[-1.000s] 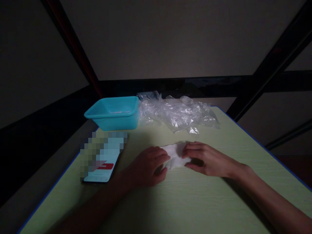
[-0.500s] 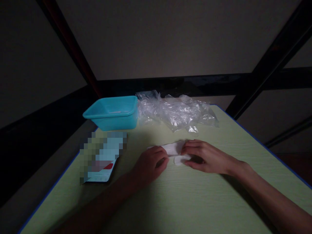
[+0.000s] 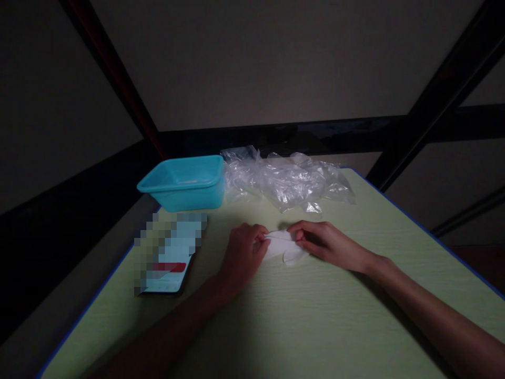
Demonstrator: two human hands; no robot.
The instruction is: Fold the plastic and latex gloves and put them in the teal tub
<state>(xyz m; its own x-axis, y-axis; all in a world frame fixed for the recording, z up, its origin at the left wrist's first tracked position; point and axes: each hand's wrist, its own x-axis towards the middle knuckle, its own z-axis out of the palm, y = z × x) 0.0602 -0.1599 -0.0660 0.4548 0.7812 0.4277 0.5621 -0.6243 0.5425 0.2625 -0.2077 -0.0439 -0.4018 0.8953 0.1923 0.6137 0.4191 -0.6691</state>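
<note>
A thin white folded piece [image 3: 278, 246], paper-like with a rounded tab at its lower right, lies on the table between my hands. I cannot make out exactly what kind of thing it is. My left hand [image 3: 245, 252] pinches its left end between thumb and fingers. At the right end, my right hand [image 3: 317, 238] grips the upper edge with fingertips and thumb. A crease runs across the piece near its top, and both its ends are partly hidden by my fingers.
A turquoise plastic basket [image 3: 185, 199] stands at the back left. Crumpled clear plastic bags [image 3: 292, 181] lie beside it along the far side. A phone [image 3: 173, 263] with a lit, partly blurred screen rests at the left. The pale green table [image 3: 276, 326] has blue edges.
Both hands have shifted slightly away from me, and their fingers have closed in on the upper edge of the white piece. More of its lower part now shows.
</note>
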